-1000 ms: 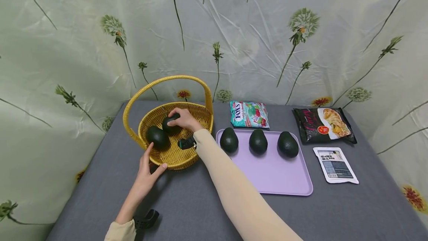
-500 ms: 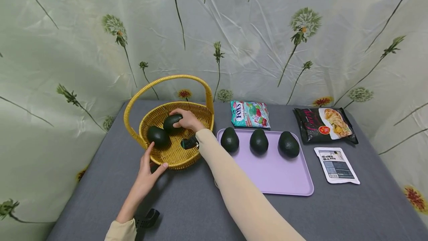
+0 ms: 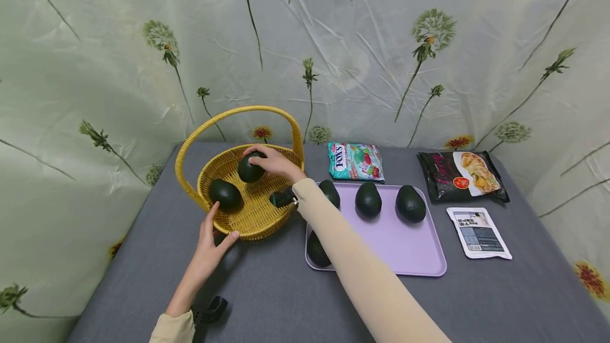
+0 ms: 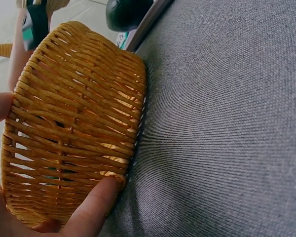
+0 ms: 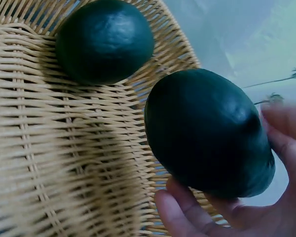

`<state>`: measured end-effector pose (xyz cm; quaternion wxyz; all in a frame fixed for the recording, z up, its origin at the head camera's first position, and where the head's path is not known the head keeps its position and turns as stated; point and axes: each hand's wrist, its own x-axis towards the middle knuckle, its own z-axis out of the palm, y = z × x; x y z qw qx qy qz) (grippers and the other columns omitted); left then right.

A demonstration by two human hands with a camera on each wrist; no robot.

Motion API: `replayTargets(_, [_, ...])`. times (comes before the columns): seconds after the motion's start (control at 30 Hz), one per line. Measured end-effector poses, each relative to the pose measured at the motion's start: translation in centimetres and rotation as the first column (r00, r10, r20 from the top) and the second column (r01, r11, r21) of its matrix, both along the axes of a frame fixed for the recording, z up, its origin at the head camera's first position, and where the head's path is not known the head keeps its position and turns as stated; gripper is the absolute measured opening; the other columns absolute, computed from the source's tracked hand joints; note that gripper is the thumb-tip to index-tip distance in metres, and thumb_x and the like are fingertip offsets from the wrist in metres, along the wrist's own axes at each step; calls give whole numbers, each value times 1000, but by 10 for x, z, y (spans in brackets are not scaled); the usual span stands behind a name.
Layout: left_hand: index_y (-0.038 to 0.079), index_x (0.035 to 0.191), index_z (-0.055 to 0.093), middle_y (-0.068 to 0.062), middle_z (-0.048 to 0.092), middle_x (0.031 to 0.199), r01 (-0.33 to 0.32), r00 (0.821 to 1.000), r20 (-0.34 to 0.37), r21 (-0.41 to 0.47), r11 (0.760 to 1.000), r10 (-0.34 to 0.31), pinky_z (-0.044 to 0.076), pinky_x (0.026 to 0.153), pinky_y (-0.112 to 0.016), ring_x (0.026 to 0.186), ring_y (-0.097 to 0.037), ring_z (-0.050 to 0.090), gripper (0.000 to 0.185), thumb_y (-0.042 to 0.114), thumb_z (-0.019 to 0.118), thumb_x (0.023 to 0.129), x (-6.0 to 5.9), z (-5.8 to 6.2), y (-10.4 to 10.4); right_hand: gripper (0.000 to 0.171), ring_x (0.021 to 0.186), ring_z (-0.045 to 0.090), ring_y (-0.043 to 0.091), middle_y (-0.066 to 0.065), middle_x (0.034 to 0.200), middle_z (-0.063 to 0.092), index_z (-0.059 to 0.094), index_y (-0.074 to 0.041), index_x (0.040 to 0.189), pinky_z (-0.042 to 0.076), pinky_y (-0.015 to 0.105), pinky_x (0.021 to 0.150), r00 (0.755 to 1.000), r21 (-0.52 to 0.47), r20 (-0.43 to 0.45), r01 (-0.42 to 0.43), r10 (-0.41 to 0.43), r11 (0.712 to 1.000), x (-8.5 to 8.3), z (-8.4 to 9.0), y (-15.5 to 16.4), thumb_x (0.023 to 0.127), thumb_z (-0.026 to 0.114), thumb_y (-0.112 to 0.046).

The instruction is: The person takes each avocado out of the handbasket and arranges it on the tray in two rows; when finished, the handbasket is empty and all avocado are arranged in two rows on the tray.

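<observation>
Head view, taken left to right. The left hand (image 3: 208,247) rests against the near wall of the yellow woven wicker basket with an arched handle (image 3: 248,218), at about 7 o'clock on its rim; fingers and thumb are spread apart and laid on the weave, evidently bracing the basket so it does not slide on the grey cloth-covered table (image 3: 267,290). The left wrist view confirms a thumb (image 4: 91,205) pressed on the basket's lower edge.

Inside the basket, one dark green oval avocado (image 3: 225,193) lies at about 9 o'clock. A second dark green avocado (image 3: 250,168) is clear of the basket floor near 1 o'clock, gripped from above by the right hand (image 3: 276,163), whose fingers curl round it; the right wrist view shows fingertips (image 5: 187,217) cupping its underside, a hold suited to carrying it.

Just right of the basket sits a lilac rectangular plastic tray (image 3: 410,253) bearing four avocados, three in a row along its far edge. Beyond it lie a teal sweets packet (image 3: 355,162), a black noodle packet (image 3: 459,174) and a white sachet (image 3: 478,233).
</observation>
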<state>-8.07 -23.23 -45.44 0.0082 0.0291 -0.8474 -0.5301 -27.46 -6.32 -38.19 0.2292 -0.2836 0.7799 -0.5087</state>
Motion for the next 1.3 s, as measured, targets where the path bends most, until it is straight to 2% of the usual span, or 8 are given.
replayTargets(0.17, [21, 155, 1, -26, -1, 152, -3, 1000, 7, -7, 1000, 3, 21, 102, -64, 136, -47, 12, 81, 24, 58, 97, 1, 1, 0, 41, 108, 52, 26, 11, 137, 41, 46, -7, 139, 49, 38, 79, 996, -48, -3, -88, 88, 995, 0, 8, 21, 100, 52, -20])
replayTargets(0.27, [21, 155, 1, -27, -1, 152, -4, 1000, 6, -8, 1000, 4, 21, 101, -64, 136, -47, 13, 81, 24, 58, 97, 1, 1, 1, 40, 111, 52, 25, 10, 138, 40, 46, -8, 139, 50, 38, 84, 991, -93, 42, -125, 129, 988, 2, 14, 34, 100, 51, -16])
replayTargets(0.43, [21, 155, 1, -26, -1, 152, -1, 1000, 1, 0, 1000, 1, 21, 102, -63, 137, -47, 12, 82, 23, 58, 97, 1, 0, 1, 40, 112, 54, 27, 12, 135, 45, 45, -8, 139, 48, 47, 89, 981, -177, 111, -140, 161, 974, 10, 19, 66, 99, 52, -12])
replayTargets(0.67, [22, 155, 1, -26, -1, 152, 5, 1000, 3, -1, 1000, -5, 20, 102, -63, 137, -46, 11, 81, 23, 58, 98, 1, -1, 1, 35, 110, 54, 27, 12, 129, 50, 50, -10, 134, 49, 44, 85, 988, -171, 92, -107, 123, 980, 29, 22, 125, 100, 52, -16])
replayTargets(0.77, [22, 155, 0, -26, -1, 152, 8, 1000, 1, -5, 1000, -8, 21, 102, -63, 137, -46, 11, 81, 23, 58, 98, 0, -1, 1, 35, 113, 52, 30, 13, 133, 47, 49, -10, 134, 47, 46, 89, 989, -158, 101, -93, 110, 983, 39, 22, 152, 100, 52, -17])
replayTargets(0.9, [23, 155, 0, -26, -1, 152, 6, 1000, 2, -6, 1000, -6, 21, 102, -63, 136, -46, 13, 81, 23, 58, 98, 1, -1, 1, 37, 122, 45, 33, 10, 138, 43, 49, -11, 133, 44, 48, 91, 995, -91, 77, -53, 60, 994, 52, 19, 188, 98, 56, -20])
replayTargets(1.07, [22, 155, 0, -26, -1, 152, 4, 1000, 2, -8, 1000, -4, 22, 101, -63, 136, -47, 13, 81, 24, 58, 98, 1, 0, 0, 39, 125, 41, 39, 13, 136, 45, 51, -12, 132, 40, 48, 93, 999, -26, 43, 3, -2, 1000, 72, 9, 226, 95, 61, -20])
replayTargets(1.3, [21, 155, 1, -27, 0, 152, 5, 1000, -9, -14, 1000, -5, 22, 101, -63, 136, -46, 12, 81, 24, 58, 97, 1, 0, 1, 40, 125, 37, 43, 19, 141, 36, 51, -13, 133, 45, 44, 88, 989, 52, 127, 71, -77, 996, 100, -11, 267, 95, 59, -24])
